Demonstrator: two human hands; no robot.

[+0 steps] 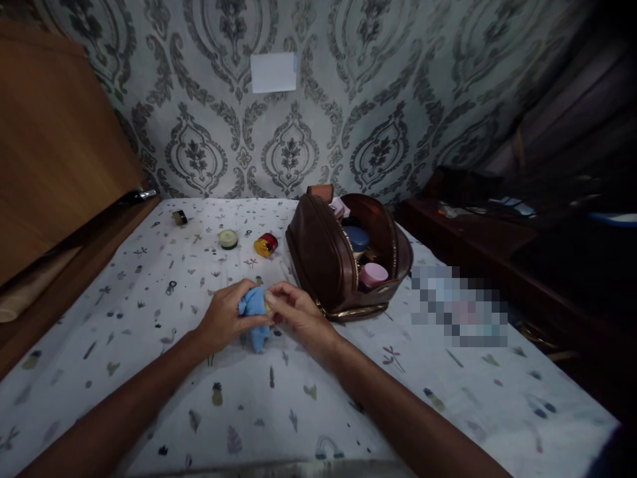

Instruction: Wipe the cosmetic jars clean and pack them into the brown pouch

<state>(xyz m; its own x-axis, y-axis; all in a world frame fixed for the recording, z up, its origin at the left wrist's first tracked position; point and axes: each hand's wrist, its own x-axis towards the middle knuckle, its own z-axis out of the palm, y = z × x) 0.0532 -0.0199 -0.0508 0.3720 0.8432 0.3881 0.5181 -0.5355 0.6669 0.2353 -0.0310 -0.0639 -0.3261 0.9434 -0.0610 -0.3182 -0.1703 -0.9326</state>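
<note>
My left hand (226,315) is closed on a crumpled blue cloth (255,302), whose loose end hangs down below the fingers. Against the cloth's right side, my right hand (296,307) grips a small pale-yellow object (269,305), mostly covered by fingers and cloth, so its kind is unclear. Just right of my hands stands a brown toiletry bag (318,252), unzipped. Inside it show a pink round lid (374,274), a dark blue round container (356,238) and other small items.
Beyond my hands, a red-and-yellow jar (266,245), a pale green round tin (228,239) and a small dark-and-gold item (180,217) rest on the patterned sheet (199,411). A wooden panel (60,146) borders the left, dark furniture (468,259) the right. Patterned wallpaper (219,153) rises behind.
</note>
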